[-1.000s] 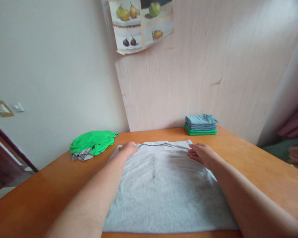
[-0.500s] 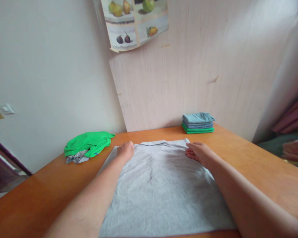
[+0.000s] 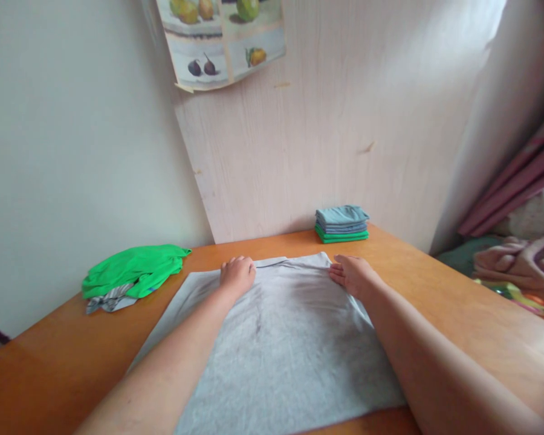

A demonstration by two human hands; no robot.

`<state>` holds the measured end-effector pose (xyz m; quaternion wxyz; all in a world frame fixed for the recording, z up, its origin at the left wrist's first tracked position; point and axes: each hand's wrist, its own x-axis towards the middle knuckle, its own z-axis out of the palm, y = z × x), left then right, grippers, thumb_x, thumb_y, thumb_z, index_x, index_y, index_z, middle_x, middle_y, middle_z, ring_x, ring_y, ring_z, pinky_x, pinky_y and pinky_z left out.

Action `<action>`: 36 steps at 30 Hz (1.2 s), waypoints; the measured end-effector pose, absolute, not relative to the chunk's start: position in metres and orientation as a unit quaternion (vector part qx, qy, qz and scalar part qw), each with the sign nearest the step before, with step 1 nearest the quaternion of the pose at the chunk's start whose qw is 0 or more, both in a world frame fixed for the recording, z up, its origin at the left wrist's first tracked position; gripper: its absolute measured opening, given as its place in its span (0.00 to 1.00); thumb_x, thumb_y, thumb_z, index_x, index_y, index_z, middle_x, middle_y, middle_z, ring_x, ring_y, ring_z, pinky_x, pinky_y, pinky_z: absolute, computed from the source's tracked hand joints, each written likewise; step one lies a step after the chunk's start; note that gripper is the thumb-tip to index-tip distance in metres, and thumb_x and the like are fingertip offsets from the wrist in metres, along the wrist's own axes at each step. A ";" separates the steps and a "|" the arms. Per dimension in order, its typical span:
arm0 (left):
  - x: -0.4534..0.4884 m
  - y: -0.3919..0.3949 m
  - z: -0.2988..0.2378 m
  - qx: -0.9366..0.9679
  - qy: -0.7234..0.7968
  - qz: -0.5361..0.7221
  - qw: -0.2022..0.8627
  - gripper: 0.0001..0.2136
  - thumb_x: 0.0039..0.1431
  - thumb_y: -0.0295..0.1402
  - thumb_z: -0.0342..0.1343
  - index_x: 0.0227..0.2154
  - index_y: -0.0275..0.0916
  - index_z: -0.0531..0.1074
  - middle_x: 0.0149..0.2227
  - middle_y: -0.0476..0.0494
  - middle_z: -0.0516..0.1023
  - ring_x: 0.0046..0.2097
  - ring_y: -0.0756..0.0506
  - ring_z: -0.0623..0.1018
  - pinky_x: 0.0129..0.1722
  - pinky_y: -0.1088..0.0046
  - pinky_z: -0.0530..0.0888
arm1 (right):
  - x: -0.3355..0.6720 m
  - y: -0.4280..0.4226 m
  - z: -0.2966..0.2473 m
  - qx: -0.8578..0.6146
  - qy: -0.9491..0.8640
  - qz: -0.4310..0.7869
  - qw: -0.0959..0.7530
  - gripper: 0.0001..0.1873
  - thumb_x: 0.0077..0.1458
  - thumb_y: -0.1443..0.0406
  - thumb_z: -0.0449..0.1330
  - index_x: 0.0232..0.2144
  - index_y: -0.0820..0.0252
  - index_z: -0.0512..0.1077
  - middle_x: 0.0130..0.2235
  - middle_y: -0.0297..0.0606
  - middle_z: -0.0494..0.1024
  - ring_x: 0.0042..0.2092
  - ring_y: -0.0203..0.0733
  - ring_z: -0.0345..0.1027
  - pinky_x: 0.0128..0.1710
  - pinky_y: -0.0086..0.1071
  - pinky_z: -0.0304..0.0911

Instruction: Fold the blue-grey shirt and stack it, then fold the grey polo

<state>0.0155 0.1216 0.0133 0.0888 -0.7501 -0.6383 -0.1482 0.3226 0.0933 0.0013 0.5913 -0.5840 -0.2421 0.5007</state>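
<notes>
A light grey shirt [image 3: 276, 350] lies spread on the table, with a dark line along its far edge and soft creases in the middle. My left hand [image 3: 238, 278] rests on top of the cloth near that far edge, its fingers bent slightly and apart over the fabric. At the far right corner, my right hand [image 3: 351, 275] lies against the shirt's side edge. Its fingers are stretched out and its thumb is raised a little.
A loose green garment [image 3: 136, 269] lies over a grey striped cloth [image 3: 111, 299] on the orange-brown table [image 3: 439, 314], at left. Folded blue and green clothes [image 3: 342, 223] are stacked against the back panel. A fruit picture [image 3: 224, 45] hangs above. Pinkish fabric [image 3: 517, 263] lies beyond the right edge.
My left hand has moved inward to the right over the shirt, away from its left side, and its fingers have loosened. My right hand stays by the right corner. The view has turned right.
</notes>
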 end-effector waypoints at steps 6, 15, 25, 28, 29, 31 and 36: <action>0.065 0.126 0.015 -0.818 -0.550 -0.152 0.072 0.13 0.68 0.34 0.47 0.41 0.43 0.77 0.46 0.42 0.79 0.50 0.42 0.75 0.51 0.66 0.68 | 0.332 0.091 0.013 -0.558 -0.200 0.489 0.640 0.05 0.61 0.65 0.57 0.40 0.57 0.67 0.36 0.40 0.77 0.39 0.39 0.76 0.39 0.27 0.74; 0.124 0.127 -0.007 -0.867 -0.478 -0.138 0.033 0.14 0.69 0.41 0.49 0.47 0.43 0.77 0.52 0.41 0.78 0.54 0.40 0.74 0.55 0.64 0.68 | 0.339 0.087 0.022 -0.529 -0.160 0.478 0.682 0.03 0.62 0.66 0.54 0.39 0.57 0.65 0.36 0.39 0.75 0.37 0.36 0.76 0.40 0.27 0.75; 0.122 0.123 -0.010 -0.868 -0.473 -0.153 0.013 0.15 0.69 0.41 0.49 0.52 0.44 0.74 0.56 0.42 0.76 0.58 0.40 0.72 0.60 0.63 0.66 | 0.318 0.082 0.025 -0.536 -0.202 0.570 0.589 0.06 0.63 0.65 0.55 0.41 0.62 0.68 0.35 0.44 0.75 0.35 0.40 0.75 0.36 0.31 0.75; 0.115 0.120 -0.008 -0.871 -0.463 -0.167 0.004 0.15 0.69 0.40 0.50 0.52 0.44 0.74 0.56 0.42 0.76 0.58 0.42 0.73 0.60 0.67 0.67 | 0.316 0.082 0.021 -0.557 -0.203 0.571 0.568 0.07 0.63 0.65 0.56 0.43 0.62 0.67 0.35 0.43 0.73 0.36 0.39 0.74 0.35 0.30 0.74; 0.110 0.119 -0.007 -0.868 -0.463 -0.179 -0.003 0.14 0.68 0.39 0.50 0.51 0.43 0.75 0.56 0.42 0.76 0.57 0.43 0.74 0.59 0.68 0.67 | 0.317 0.082 0.020 -0.562 -0.204 0.569 0.565 0.07 0.63 0.65 0.56 0.43 0.62 0.67 0.36 0.43 0.73 0.36 0.39 0.73 0.35 0.29 0.74; 0.094 0.117 -0.006 -0.856 -0.472 -0.210 -0.016 0.14 0.68 0.37 0.50 0.50 0.41 0.76 0.54 0.41 0.77 0.57 0.43 0.75 0.59 0.69 0.68 | 0.318 0.083 0.018 -0.566 -0.209 0.567 0.560 0.07 0.63 0.64 0.56 0.43 0.62 0.67 0.37 0.43 0.73 0.37 0.39 0.73 0.36 0.29 0.74; 0.036 0.113 -0.001 -0.796 -0.564 -0.218 -0.008 0.15 0.69 0.36 0.47 0.51 0.42 0.75 0.53 0.43 0.79 0.57 0.44 0.75 0.58 0.70 0.68 | 0.318 0.084 0.016 -0.570 -0.220 0.564 0.556 0.08 0.62 0.64 0.58 0.43 0.61 0.67 0.37 0.43 0.73 0.38 0.39 0.74 0.37 0.28 0.74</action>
